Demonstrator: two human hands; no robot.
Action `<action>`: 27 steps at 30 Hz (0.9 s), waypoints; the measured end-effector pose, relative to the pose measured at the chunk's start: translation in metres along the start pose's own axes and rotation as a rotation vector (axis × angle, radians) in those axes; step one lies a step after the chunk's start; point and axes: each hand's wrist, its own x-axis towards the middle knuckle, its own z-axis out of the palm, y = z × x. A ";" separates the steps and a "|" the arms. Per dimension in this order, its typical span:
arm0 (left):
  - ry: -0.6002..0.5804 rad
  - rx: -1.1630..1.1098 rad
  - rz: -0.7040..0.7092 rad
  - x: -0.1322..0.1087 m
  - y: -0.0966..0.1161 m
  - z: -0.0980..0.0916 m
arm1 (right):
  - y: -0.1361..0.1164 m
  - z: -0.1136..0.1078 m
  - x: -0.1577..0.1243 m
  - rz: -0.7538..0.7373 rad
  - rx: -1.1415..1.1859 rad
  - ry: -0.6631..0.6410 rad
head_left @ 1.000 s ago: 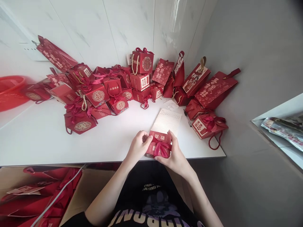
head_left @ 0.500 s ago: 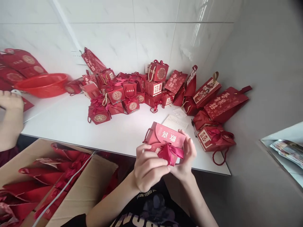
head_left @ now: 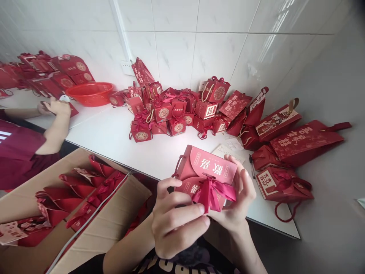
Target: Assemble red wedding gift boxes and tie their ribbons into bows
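Note:
Both my hands hold a small red gift box (head_left: 209, 167) with gold characters and a red ribbon bow (head_left: 212, 192), lifted above the near edge of the white table (head_left: 114, 133). My left hand (head_left: 176, 220) is closed under and in front of the box, fingers pinching at the bow. My right hand (head_left: 239, 194) wraps the box's right side from behind. A notepad (head_left: 229, 150) lies on the table just beyond the box.
A heap of red gift boxes and bags (head_left: 176, 110) lines the tiled wall. A cardboard carton (head_left: 85, 213) of red folded boxes stands at my left. Another person in a maroon top (head_left: 17, 152) reaches toward a red plastic basin (head_left: 91, 93).
The box has been lifted off the table toward me and my view has turned left. The other person and more of the carton have come into sight.

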 end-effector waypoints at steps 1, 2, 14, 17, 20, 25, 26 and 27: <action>-0.028 -0.014 0.003 0.002 -0.009 -0.005 | 0.000 0.003 0.001 0.071 0.030 0.008; -0.065 -0.044 -0.013 0.005 -0.020 -0.010 | 0.001 0.007 0.003 0.177 0.088 0.019; -0.217 -0.405 -0.866 -0.033 -0.105 -0.036 | -0.001 0.057 0.016 1.090 1.016 -0.268; -0.262 -0.391 -0.900 -0.034 -0.109 -0.048 | -0.007 0.067 0.018 1.048 0.973 -0.338; -0.608 -0.489 -1.061 -0.027 -0.120 -0.071 | -0.008 0.077 0.020 1.069 0.910 -0.378; -1.574 -0.598 -1.247 -0.048 -0.136 -0.146 | -0.005 0.088 0.016 0.793 0.569 -0.173; -1.617 -0.483 -1.285 -0.061 -0.136 -0.166 | -0.004 0.090 0.015 0.670 0.461 -0.157; -1.631 -0.338 -1.349 -0.076 -0.136 -0.187 | -0.002 0.092 0.016 0.539 0.344 -0.160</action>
